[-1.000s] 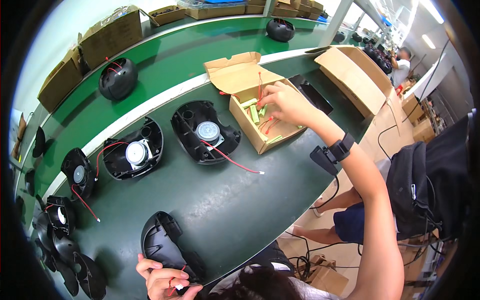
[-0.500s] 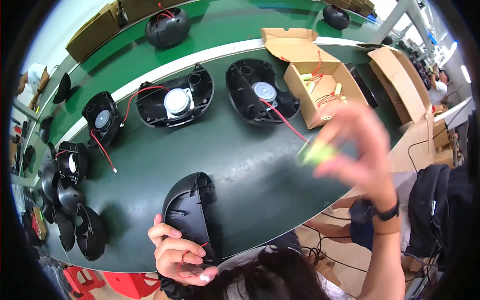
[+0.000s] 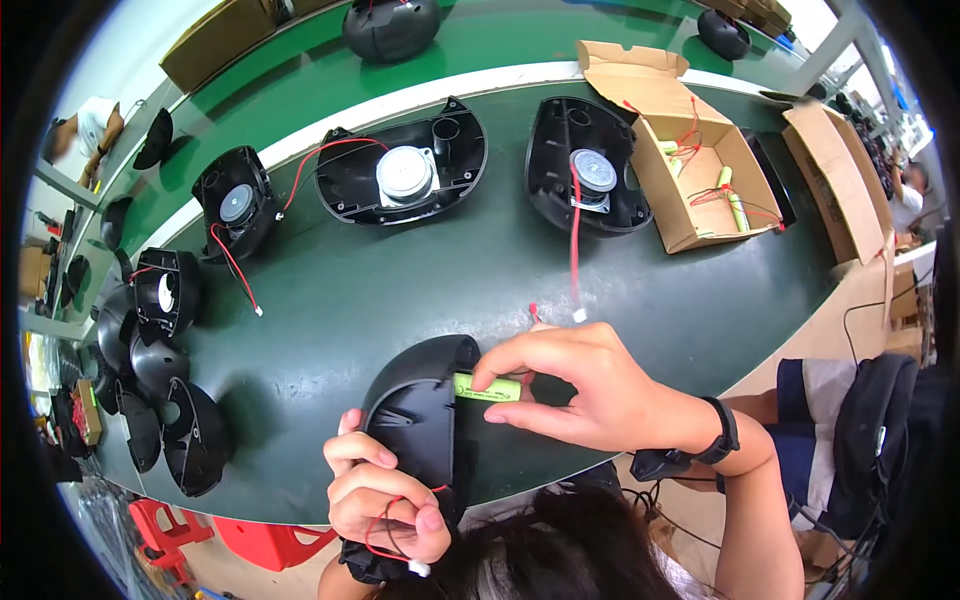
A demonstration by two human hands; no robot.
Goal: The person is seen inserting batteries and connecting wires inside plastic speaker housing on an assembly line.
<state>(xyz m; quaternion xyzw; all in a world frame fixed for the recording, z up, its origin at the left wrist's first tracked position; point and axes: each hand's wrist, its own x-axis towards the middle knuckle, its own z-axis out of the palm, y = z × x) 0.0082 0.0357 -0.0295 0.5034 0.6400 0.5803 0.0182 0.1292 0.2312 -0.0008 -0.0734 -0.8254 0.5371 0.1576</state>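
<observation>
A black plastic shell (image 3: 418, 420) lies near the table's front edge. My left hand (image 3: 385, 500) grips its near end, with a red wire (image 3: 385, 525) looped through the fingers. My right hand (image 3: 585, 385) pinches a yellow-green cylindrical battery (image 3: 487, 388) and holds it against the shell's inner right side. A black band sits on my right wrist.
Two open black housings with round speakers (image 3: 405, 172) (image 3: 590, 175) lie on the dark green table (image 3: 400, 290). An open cardboard box (image 3: 700, 170) with more batteries and red wires stands at the right. Several black shells (image 3: 160, 380) pile at the left. Another person (image 3: 85, 130) works far left.
My right hand has left the cardboard box with a battery and brought it down to the shell by my left hand. My head has tilted nearer the table's front edge.
</observation>
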